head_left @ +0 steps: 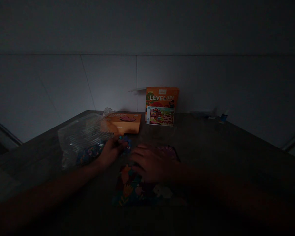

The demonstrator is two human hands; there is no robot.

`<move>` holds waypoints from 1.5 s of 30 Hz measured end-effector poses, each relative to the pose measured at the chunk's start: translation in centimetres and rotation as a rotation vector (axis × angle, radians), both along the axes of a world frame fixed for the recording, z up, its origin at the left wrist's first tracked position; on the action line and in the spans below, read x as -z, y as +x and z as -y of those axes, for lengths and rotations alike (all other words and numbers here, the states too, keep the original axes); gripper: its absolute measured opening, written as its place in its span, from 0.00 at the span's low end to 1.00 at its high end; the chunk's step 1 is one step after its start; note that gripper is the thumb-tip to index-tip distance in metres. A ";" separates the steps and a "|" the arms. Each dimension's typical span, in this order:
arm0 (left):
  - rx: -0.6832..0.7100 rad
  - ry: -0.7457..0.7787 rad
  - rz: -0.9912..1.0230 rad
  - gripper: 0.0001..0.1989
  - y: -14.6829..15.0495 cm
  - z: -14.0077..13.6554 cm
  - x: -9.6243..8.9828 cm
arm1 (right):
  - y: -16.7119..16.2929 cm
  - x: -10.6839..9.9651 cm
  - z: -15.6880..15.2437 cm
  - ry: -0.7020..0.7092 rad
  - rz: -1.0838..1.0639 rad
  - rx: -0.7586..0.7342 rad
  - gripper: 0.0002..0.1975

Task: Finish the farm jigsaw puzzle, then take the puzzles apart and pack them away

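A partly assembled, dark jigsaw puzzle (127, 188) with orange plants and a pale animal lies in front of me. My right hand (153, 164) is over its upper part, fingers stretched to the left and a little apart, slightly blurred; I see nothing held in it. Just beyond the puzzle's upper left, my left hand (113, 149) has its fingers closed on blue puzzle pieces (126, 143); their number is unclear in the dim light. Beside that hand is a clear plastic bag (75, 137) with many colourful loose pieces inside.
An orange box (127, 123) lies behind my left hand. Against the wall stands an orange "LEVEL UP!" box (162, 93), with a farm picture card (160, 116) leaning on it. A small blue-and-white bottle (223, 117) and a flat clear packet (203, 115) are at the back right.
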State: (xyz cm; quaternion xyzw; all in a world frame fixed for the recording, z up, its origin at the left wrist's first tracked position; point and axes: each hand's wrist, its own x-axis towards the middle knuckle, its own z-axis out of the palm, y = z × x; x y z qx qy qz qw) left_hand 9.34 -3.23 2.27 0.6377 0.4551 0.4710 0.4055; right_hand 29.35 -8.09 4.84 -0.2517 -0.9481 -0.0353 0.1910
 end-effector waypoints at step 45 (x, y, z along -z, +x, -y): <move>0.272 0.015 -0.077 0.14 0.4 0.8 -0.9 | -0.7 3.0 -2.5 -0.723 -0.902 0.102 0.11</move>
